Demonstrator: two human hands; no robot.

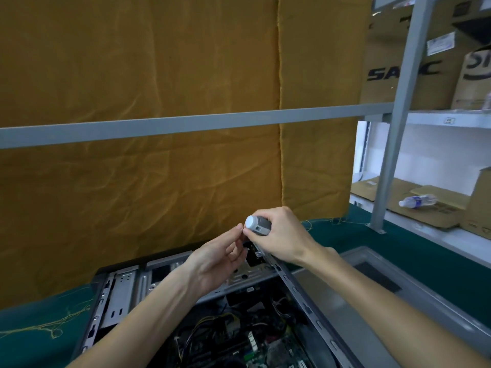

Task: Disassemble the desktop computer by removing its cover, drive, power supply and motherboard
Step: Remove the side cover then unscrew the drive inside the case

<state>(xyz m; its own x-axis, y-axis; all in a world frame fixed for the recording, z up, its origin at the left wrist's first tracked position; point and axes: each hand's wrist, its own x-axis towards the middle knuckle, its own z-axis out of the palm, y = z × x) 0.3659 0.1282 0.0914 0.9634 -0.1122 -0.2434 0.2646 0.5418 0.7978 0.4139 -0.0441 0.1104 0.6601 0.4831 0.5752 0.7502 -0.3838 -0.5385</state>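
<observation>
Grip, left hand (pixel 218 257): fingers loosely curled, fingertips (pixel 240 227) brought up to the butt of the screwdriver; whether something tiny is pinched there can't be told, too small.
Grip, right hand (pixel 281 235): wrapped tight round the screwdriver (pixel 257 226), grey handle with a white cap, cap pointed toward the left hand, shaft hidden behind the fingers.
Computer case (pixel 125 288): laid flat on the table (pixel 32 341), side already open, so the inside is seen from above. Both hands are held over its far end.
Drive bay (pixel 119 290): bare metal rails at the left far corner of the case.
Cables (pixel 210 325): yellow and black bundle seen in the middle, under the forearms.
Motherboard (pixel 268 349): green board seated in the case bottom, near edge cut off by the frame.
Cover (pixel 372 301): grey panel lying flat just beside the case on the right, touching its edge as far as can be told.
Curtain (pixel 159 75): mustard cloth hung behind the table.
Shelf (pixel 438 119): off to the right, loaded with cardboard boxes (pixel 393 67); a plastic bottle (pixel 417 201) lies on its side lower down.
</observation>
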